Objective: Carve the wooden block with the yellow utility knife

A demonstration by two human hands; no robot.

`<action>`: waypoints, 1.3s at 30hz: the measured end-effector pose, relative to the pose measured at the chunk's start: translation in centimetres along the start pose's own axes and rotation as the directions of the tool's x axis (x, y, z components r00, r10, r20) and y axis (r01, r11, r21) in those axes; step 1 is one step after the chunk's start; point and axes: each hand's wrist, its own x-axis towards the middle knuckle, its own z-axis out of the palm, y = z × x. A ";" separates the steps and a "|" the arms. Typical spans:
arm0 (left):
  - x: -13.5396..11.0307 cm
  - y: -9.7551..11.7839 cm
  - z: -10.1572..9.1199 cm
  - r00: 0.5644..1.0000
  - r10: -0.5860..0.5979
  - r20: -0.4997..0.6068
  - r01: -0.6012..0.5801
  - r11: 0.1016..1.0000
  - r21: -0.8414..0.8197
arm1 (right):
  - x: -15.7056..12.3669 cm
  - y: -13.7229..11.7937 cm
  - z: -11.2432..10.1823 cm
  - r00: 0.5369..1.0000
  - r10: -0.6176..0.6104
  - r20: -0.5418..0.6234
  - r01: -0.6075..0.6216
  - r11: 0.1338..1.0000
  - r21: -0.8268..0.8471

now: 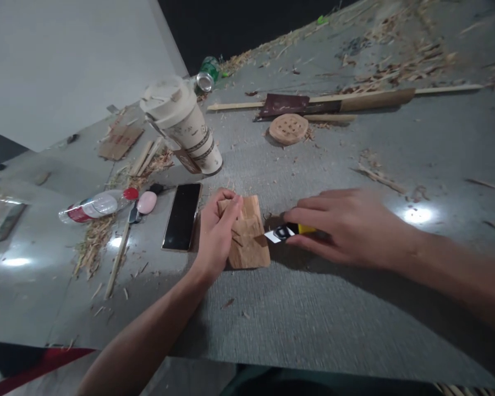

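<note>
A small, flat piece of wood (251, 250) with cut marks across its face lies at the middle of the table. My left hand (216, 236) grips its left edge, thumb on top. From the right, my right hand (334, 228) is closed round a yellow and black utility knife (291, 230). The bare blade points left, its tip at the wood's right edge; whether it touches cannot be told. Most of the knife's handle is hidden by my fingers. Left of my left hand lies a black phone (182, 216).
A lidded paper cup (185, 124) stands beyond the phone. A round wooden disc with holes (289, 129) and long sticks (379, 100) lie farther back. At left are a plastic bottle (101, 206) and a pink rounded object (147, 202). A green can (208, 73) lies behind; shavings litter the grey table (313, 324).
</note>
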 end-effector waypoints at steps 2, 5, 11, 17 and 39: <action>-0.1 0.1 0.1 1.000 0.003 0.014 -0.003 1.000 0.014 | 0.0 0.1 0.2 1.000 0.002 0.025 -0.003 1.000 0.004; -0.2 -0.1 0.1 0.999 0.021 0.032 -0.022 0.999 0.035 | 0.0 0.2 0.2 0.999 0.016 0.050 -0.017 1.000 0.002; -0.4 -0.5 0.1 0.999 0.015 0.037 -0.015 1.000 0.006 | 0.1 0.0 0.5 0.996 -0.014 0.090 0.015 1.000 -0.018; -0.3 0.0 -0.1 0.997 -0.007 0.074 0.010 0.999 -0.052 | 0.2 -0.8 0.0 0.999 0.005 0.045 -0.001 0.996 -0.088; -0.8 0.3 0.0 0.999 0.029 0.040 -0.029 1.000 -0.005 | 0.2 0.1 -0.7 1.000 0.008 0.029 -0.008 1.000 -0.010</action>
